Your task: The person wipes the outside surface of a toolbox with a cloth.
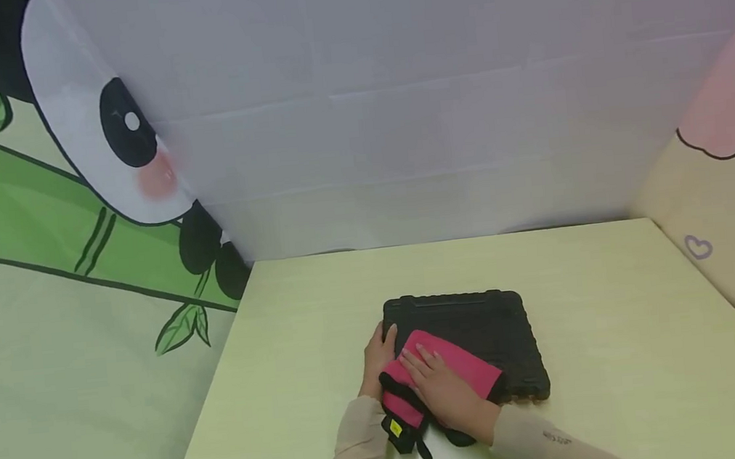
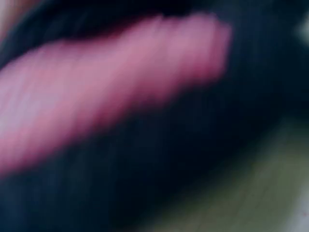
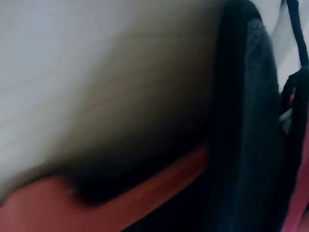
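A black hard plastic case (image 1: pixel 473 315) lies flat on the table. Across its near left part slants a pink and black fabric item (image 1: pixel 478 369) with a yellow label and a dangling black strap. My right hand (image 1: pixel 443 390) rests on the pink fabric with its fingers extended. At the case's left edge, my left hand (image 1: pixel 374 360) holds on, thumb over the top and fingers along the side. The left wrist view is a blur of pink fabric (image 2: pixel 120 72) and black. Black material (image 3: pixel 241 121) and a red-orange strip (image 3: pixel 159 188) fill the near part of the right wrist view.
The pale yellow table (image 1: pixel 611 310) extends on both sides of the case and behind it. A whitish backdrop (image 1: pixel 396 110) hangs at the table's far edge. Printed cartoon sheets, one with green bamboo (image 1: pixel 24 201), flank it.
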Tool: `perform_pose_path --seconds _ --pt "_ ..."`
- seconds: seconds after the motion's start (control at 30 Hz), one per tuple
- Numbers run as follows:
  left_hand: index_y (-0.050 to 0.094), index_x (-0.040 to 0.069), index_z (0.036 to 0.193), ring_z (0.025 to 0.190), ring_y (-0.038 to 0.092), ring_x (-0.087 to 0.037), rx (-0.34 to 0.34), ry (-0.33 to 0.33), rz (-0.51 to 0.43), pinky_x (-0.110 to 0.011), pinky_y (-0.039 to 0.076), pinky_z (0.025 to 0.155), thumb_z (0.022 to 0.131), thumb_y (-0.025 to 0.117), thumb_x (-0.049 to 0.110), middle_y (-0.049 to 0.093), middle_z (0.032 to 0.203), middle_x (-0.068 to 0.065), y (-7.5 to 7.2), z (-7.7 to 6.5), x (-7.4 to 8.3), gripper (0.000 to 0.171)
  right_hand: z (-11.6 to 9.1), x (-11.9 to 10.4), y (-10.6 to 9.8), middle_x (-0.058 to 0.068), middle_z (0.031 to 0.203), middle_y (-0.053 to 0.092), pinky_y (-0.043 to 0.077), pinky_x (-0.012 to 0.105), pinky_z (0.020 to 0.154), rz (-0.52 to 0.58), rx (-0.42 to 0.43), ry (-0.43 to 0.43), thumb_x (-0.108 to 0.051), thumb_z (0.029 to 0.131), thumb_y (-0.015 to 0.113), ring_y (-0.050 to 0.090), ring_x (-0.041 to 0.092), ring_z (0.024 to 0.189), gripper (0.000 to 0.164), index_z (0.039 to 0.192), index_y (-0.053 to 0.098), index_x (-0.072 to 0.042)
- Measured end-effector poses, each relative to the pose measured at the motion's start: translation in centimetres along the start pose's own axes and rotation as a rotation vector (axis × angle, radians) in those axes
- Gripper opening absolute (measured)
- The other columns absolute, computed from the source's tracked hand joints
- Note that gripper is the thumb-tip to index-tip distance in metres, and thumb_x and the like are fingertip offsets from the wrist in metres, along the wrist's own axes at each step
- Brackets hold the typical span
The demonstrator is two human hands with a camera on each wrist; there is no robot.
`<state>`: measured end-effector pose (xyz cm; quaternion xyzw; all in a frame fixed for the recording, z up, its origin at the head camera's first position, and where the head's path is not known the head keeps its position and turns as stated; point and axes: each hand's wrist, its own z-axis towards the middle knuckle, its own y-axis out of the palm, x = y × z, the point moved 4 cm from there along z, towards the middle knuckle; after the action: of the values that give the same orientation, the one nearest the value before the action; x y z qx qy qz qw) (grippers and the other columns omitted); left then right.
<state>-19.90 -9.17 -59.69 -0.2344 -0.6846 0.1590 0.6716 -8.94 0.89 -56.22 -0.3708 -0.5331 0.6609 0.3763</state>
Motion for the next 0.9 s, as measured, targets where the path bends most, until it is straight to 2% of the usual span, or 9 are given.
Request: perform_pose_path --seconds 0.1,0.23,0.33,0.5,0.57,0.67,0.8,0.9 --pt "0.046 0.003 0.132 0.120 0.049 -0.039 -0.001 0.012 -0.020 -0.051 0.039 0.099 0.097 0.040 0.034 0.053 0.129 -0.023 0.3 -0.6 0.8 0.047 0.3 -0.8 0.0 0.010 0.141 0.044 0.040 0.046 0.102 -0.043 -0.001 0.019 -0.020 0.094 0.051 0.038 0.034 0.131 0.046 0.135 0.044 -0.004" --pt "0.046 0.003 0.132 0.120 0.049 -0.039 -0.011 0.002 -0.018 -0.052 0.040 0.098 0.097 0.041 0.035 0.053 0.128 -0.023 0.4 -0.5 0.7 0.048 -0.2 -0.5 -0.2 0.010 0.143 0.042 0.039 0.045 0.103 -0.037 -0.023 0.022 -0.020 0.093 0.052 0.037 0.034 0.132 0.048 0.137 0.042 -0.004" --pt "0.046 0.003 0.132 0.118 0.050 -0.040 -0.019 -0.005 -0.007 -0.052 0.041 0.096 0.097 0.042 0.035 0.054 0.127 -0.023 0.6 -0.3 0.4 0.048 -1.1 0.3 -0.6 0.009 0.144 0.041 0.038 0.044 0.104 -0.027 -0.035 0.013 -0.020 0.093 0.053 0.035 0.033 0.133 0.049 0.138 0.040 -0.004" --pt "0.045 0.002 0.133 0.118 0.050 -0.039 -0.030 -0.009 -0.013 -0.051 0.041 0.096 0.097 0.042 0.035 0.052 0.129 -0.023 0.5 -0.5 0.7 0.049 -3.9 3.1 -1.4 0.010 0.145 0.038 0.036 0.043 0.106 -0.091 -0.072 0.012 -0.007 0.086 0.061 0.033 0.034 0.134 0.058 0.139 0.039 -0.004" --pt "0.044 0.003 0.135 0.120 0.049 -0.038 -0.037 -0.025 -0.034 -0.051 0.040 0.098 0.097 0.042 0.037 0.051 0.131 -0.022 0.5 -0.5 0.8 0.050 -5.2 4.6 -1.8 0.010 0.145 0.039 0.036 0.044 0.105 -0.091 -0.079 0.044 -0.003 0.083 0.063 0.034 0.035 0.134 0.059 0.138 0.040 -0.003" --pt "0.043 0.005 0.136 0.118 0.050 -0.038 -0.037 -0.024 -0.054 -0.052 0.040 0.097 0.096 0.041 0.044 0.051 0.131 -0.021 0.6 -0.3 0.3 0.056 -7.1 6.8 -2.5 0.012 0.143 0.041 0.037 0.044 0.103 -0.037 -0.080 0.128 -0.010 0.086 0.061 0.036 0.036 0.132 0.054 0.136 0.042 0.000" --pt "0.043 0.007 0.136 0.115 0.052 -0.037 -0.010 0.023 -0.027 -0.049 0.043 0.093 0.093 0.036 0.056 0.053 0.130 -0.020 1.1 0.2 -0.8 0.066 -9.4 9.5 -3.4 0.015 0.139 0.045 0.041 0.045 0.099 0.047 -0.070 0.251 -0.023 0.090 0.057 0.038 0.037 0.130 0.053 0.135 0.042 0.001" --pt "0.043 0.007 0.137 0.118 0.050 -0.038 -0.014 0.015 -0.040 -0.050 0.042 0.096 0.093 0.037 0.055 0.051 0.131 -0.021 1.2 0.2 -0.9 0.065 -10.8 11.1 -3.7 0.017 0.137 0.047 0.043 0.046 0.096 0.072 -0.056 0.310 -0.023 0.090 0.057 0.039 0.038 0.130 0.054 0.136 0.041 0.000"
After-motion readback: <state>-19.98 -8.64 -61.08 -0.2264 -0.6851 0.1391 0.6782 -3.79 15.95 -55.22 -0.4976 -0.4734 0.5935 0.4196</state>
